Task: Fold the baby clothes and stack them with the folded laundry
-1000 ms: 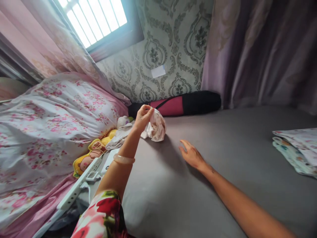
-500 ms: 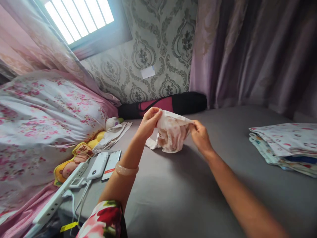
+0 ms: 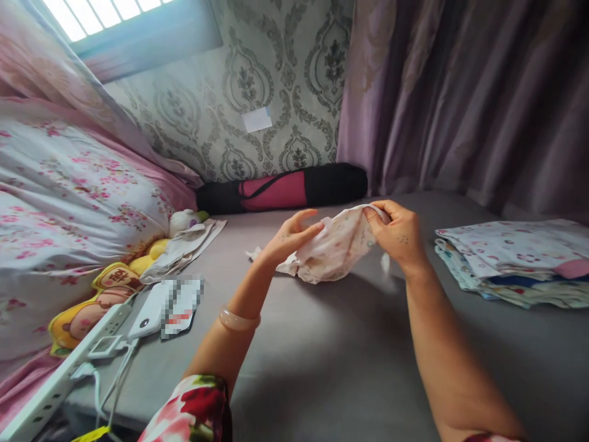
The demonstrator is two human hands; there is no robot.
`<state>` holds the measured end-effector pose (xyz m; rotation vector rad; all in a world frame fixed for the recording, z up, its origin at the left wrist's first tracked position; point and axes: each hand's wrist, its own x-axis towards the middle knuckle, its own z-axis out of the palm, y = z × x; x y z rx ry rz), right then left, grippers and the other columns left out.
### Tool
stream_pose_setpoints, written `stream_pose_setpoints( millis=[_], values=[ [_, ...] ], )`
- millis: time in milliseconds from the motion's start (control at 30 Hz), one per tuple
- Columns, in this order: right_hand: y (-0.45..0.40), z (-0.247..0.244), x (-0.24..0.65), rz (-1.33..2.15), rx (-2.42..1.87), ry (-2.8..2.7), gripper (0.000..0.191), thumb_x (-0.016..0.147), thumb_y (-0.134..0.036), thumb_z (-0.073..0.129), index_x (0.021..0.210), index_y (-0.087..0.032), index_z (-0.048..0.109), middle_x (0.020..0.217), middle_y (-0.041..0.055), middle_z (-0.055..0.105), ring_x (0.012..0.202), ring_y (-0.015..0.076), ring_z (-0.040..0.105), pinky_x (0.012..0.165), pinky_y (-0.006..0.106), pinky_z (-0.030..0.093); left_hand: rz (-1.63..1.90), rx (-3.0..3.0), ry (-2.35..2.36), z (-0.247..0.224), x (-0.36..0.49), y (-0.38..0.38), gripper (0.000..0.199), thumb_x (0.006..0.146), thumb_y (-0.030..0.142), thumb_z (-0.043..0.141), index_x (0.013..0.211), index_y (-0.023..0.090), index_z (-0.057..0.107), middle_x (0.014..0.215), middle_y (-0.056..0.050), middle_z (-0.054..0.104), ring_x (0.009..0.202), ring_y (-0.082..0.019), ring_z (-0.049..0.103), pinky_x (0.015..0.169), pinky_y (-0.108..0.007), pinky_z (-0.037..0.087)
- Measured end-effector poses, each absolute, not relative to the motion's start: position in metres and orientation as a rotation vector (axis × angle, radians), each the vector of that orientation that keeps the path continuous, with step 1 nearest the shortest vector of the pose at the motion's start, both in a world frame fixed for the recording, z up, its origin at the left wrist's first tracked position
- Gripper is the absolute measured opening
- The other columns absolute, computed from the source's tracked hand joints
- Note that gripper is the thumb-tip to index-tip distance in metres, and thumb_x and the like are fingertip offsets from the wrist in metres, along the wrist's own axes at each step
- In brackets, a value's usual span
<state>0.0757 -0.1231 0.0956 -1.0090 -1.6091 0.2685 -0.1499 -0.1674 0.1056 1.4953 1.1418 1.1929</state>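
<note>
A small, thin white cloth piece (image 3: 338, 245) with a faint print, looking like baby clothing, hangs crumpled over the grey bed sheet; its exact kind is unclear. My right hand (image 3: 398, 233) pinches its upper right edge between thumb and fingers. At the cloth's left side is my left hand (image 3: 297, 236), thumb and forefinger apart, with the thumb against the edge; its lower fingers are partly hidden. The cloth's lower part droops near or onto the sheet, and a loose end sticks out to the left behind my left wrist.
Folded printed cloths (image 3: 515, 258) are stacked at right. A black and pink long bag (image 3: 280, 189) lies along the wall. At left are two phones (image 3: 154, 307), a power strip (image 3: 69, 368) with cables, a yellow plush toy (image 3: 105, 294) and folded pale cloth (image 3: 184, 248).
My left hand's pinch on the cloth's corner has opened. My right hand has moved up and right, turned inward, still gripping the cloth. The view has shifted right and slightly down.
</note>
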Motion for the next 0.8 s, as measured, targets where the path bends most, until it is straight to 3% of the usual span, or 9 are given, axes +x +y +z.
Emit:
stream_pose_setpoints(
  millis=[267, 367, 433, 533, 600, 733, 800],
  values=[
    [-0.120, 0.098, 0.088, 0.221, -1.019, -1.697, 0.023, 0.086, -0.038, 0.057, 0.086, -0.020, 0.072, 0.083, 0.0049, 0.068, 0.077, 0.0193, 0.062, 0.073, 0.032, 0.050, 1.107, 1.963, 1.308, 0.103, -0.149, -0.161, 0.025, 0.076, 0.043, 0.074, 0.077, 0.019, 0.070, 0.069, 0.000, 0.056, 0.067, -0.012, 0.052, 0.059, -0.024, 0.042],
    [-0.119, 0.092, 0.091, 0.070, -1.138, -1.695, 0.026, 0.086, -0.040, 0.058, 0.087, -0.020, 0.074, 0.086, 0.0063, 0.064, 0.080, 0.0197, 0.061, 0.077, 0.034, 0.049, 1.176, 2.183, 1.419, 0.111, -0.145, -0.161, 0.024, 0.072, 0.039, 0.078, 0.067, 0.018, 0.067, 0.077, -0.003, 0.056, 0.080, -0.016, 0.053, 0.069, -0.026, 0.045],
    [-0.119, 0.086, 0.091, 0.024, -1.252, -1.695, 0.028, 0.087, -0.042, 0.057, 0.085, -0.020, 0.075, 0.083, 0.0065, 0.065, 0.079, 0.0205, 0.062, 0.076, 0.034, 0.048, 1.116, 2.185, 1.373, 0.119, -0.142, -0.162, 0.028, 0.073, 0.039, 0.077, 0.063, 0.017, 0.062, 0.074, -0.002, 0.055, 0.075, -0.014, 0.053, 0.066, -0.026, 0.045],
    [-0.117, 0.079, 0.087, 0.070, -1.349, -1.706, 0.027, 0.089, -0.041, 0.056, 0.082, -0.022, 0.074, 0.074, 0.0060, 0.067, 0.074, 0.0218, 0.064, 0.069, 0.033, 0.047, 0.903, 1.954, 1.222, 0.128, -0.134, -0.164, 0.034, 0.081, 0.043, 0.068, 0.065, 0.017, 0.053, 0.059, 0.002, 0.049, 0.054, -0.009, 0.048, 0.048, -0.021, 0.038],
    [-0.115, 0.078, 0.082, 0.157, -1.328, -1.718, 0.024, 0.089, -0.038, 0.056, 0.090, -0.021, 0.072, 0.071, 0.0058, 0.069, 0.072, 0.0223, 0.066, 0.067, 0.033, 0.048, 0.881, 1.781, 1.169, 0.131, -0.127, -0.162, 0.033, 0.083, 0.043, 0.066, 0.068, 0.017, 0.051, 0.057, 0.003, 0.051, 0.047, -0.007, 0.048, 0.043, -0.019, 0.036],
    [-0.119, 0.085, 0.074, 0.343, -1.199, -1.622, 0.038, 0.087, -0.036, 0.059, 0.119, -0.016, 0.059, 0.072, 0.0047, 0.071, 0.065, 0.0201, 0.067, 0.066, 0.033, 0.051, 1.062, 1.515, 1.212, 0.131, -0.116, -0.151, 0.022, 0.081, 0.032, 0.070, 0.086, 0.017, 0.055, 0.059, 0.005, 0.053, 0.042, -0.006, 0.052, 0.042, -0.018, 0.043],
    [-0.125, 0.092, 0.072, 0.468, -1.121, -1.569, 0.037, 0.087, -0.041, 0.060, 0.114, -0.015, 0.059, 0.073, 0.0047, 0.070, 0.059, 0.0181, 0.066, 0.060, 0.032, 0.052, 1.178, 1.414, 1.186, 0.131, -0.112, -0.146, 0.029, 0.080, 0.026, 0.071, 0.104, 0.020, 0.056, 0.061, 0.008, 0.054, 0.041, -0.006, 0.054, 0.045, -0.019, 0.048]
  ],
)
